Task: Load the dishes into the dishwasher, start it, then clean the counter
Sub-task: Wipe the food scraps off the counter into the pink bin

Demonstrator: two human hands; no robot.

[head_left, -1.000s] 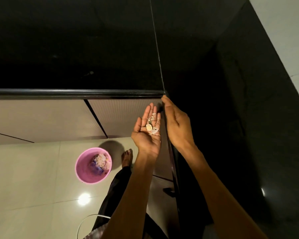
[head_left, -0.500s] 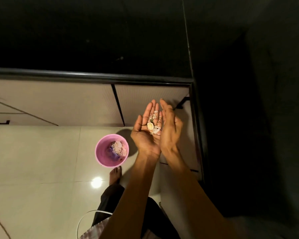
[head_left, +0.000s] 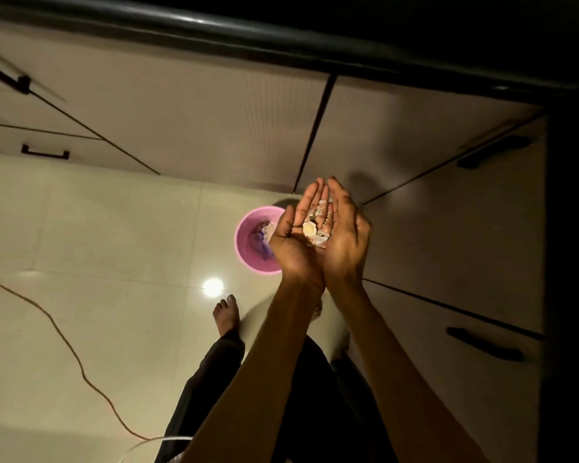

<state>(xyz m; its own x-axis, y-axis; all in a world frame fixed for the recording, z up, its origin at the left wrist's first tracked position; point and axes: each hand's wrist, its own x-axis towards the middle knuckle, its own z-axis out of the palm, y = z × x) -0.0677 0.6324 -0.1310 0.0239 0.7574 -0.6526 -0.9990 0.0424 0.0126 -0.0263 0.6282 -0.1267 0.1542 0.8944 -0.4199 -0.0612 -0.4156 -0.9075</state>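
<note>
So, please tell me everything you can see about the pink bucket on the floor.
The pink bucket is round, looks like smooth plastic, and stands upright and open on the pale tiled floor, close to the cabinet fronts. Inside lie whitish scraps and something purple; what they are is unclear. The left hand covers its right rim in this view. Nothing visibly touches it except the floor.

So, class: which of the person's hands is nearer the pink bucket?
Left. The left hand overlaps the pink bucket's rim in view; the right hand lies beyond it, toward the cabinets.
</note>
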